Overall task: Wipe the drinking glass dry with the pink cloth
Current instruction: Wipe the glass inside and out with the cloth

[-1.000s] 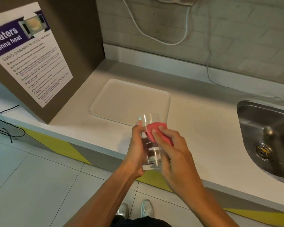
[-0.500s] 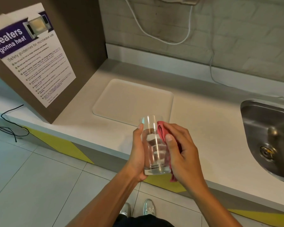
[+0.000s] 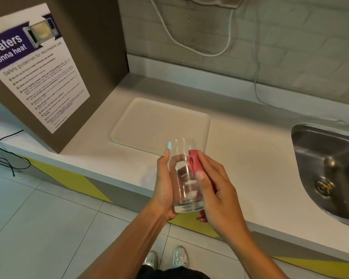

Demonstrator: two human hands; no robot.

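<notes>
Head view is showing the left hand [image 3: 164, 187] wrapping around the left side of a clear, tall, cylindrical drinking glass [image 3: 184, 176], gripping it upright in the air over the near edge of a white countertop [image 3: 250, 158]. Against the glass's right side, the right hand [image 3: 218, 190] is pressing a crumpled pink cloth [image 3: 193, 163], thumb lying across the cloth and fingers closing behind it; a tail of cloth is hanging below that hand. Beyond both hands, a pale rectangular tray [image 3: 149, 121] is lying flat on the countertop. Well right of the right hand, a stainless steel sink [image 3: 330, 168] is sitting.
</notes>
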